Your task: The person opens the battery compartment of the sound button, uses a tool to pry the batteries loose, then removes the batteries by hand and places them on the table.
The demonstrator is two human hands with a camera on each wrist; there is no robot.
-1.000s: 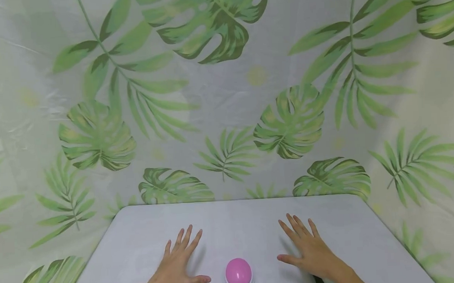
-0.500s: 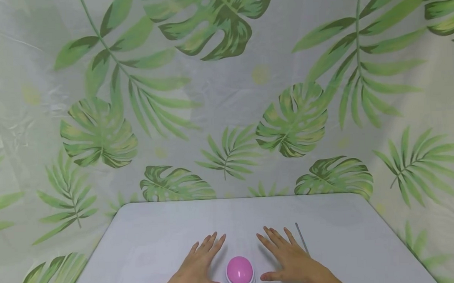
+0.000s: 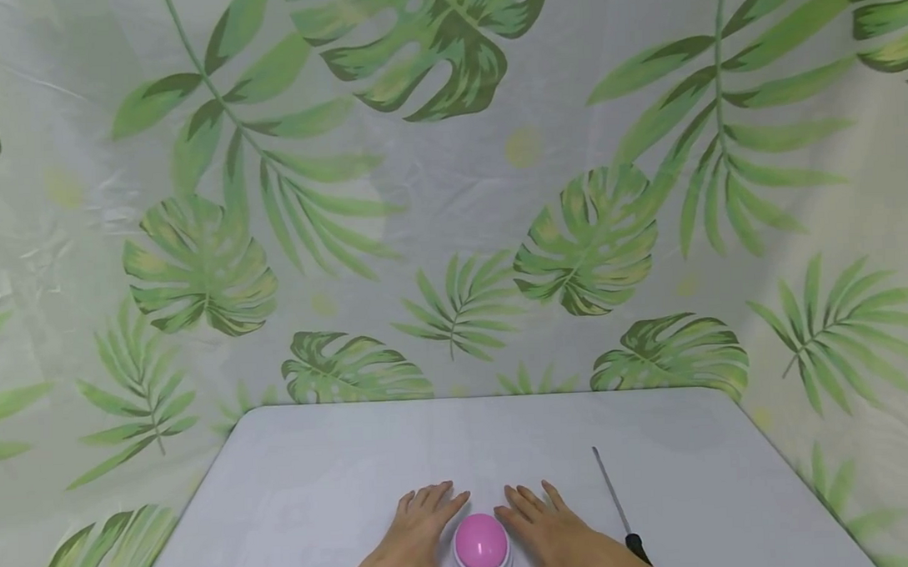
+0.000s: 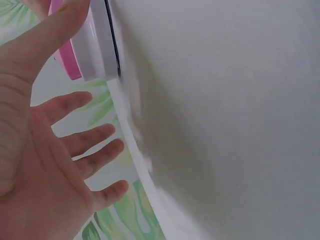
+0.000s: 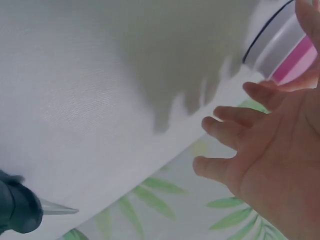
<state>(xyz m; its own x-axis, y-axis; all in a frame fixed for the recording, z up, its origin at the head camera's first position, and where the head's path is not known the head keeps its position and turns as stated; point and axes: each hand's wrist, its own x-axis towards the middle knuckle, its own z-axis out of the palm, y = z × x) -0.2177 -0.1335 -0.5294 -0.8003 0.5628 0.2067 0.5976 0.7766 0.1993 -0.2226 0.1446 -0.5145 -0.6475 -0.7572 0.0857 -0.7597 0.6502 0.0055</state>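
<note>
Dome [image 3: 481, 543], pink, stands ungripped as yet, spread left hand [image 3: 414, 539] at nine o'clock, spread right hand [image 3: 551, 532] at three, screwdriver [image 3: 634, 542] untouched.

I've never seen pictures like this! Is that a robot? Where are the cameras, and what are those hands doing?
No robot: these are a person's left hand and right hand. The wide picture comes from a camera on the person's head. The other two come from wrist cameras, so the white table looks tipped there. On it stands a pink-domed white thing, and a screwdriver lies out past the right hand. Behind hangs a leafy sheet. The hands are either side of the pink-domed white thing, fingers not curled round it. I can't tell whether they touch it.
</note>
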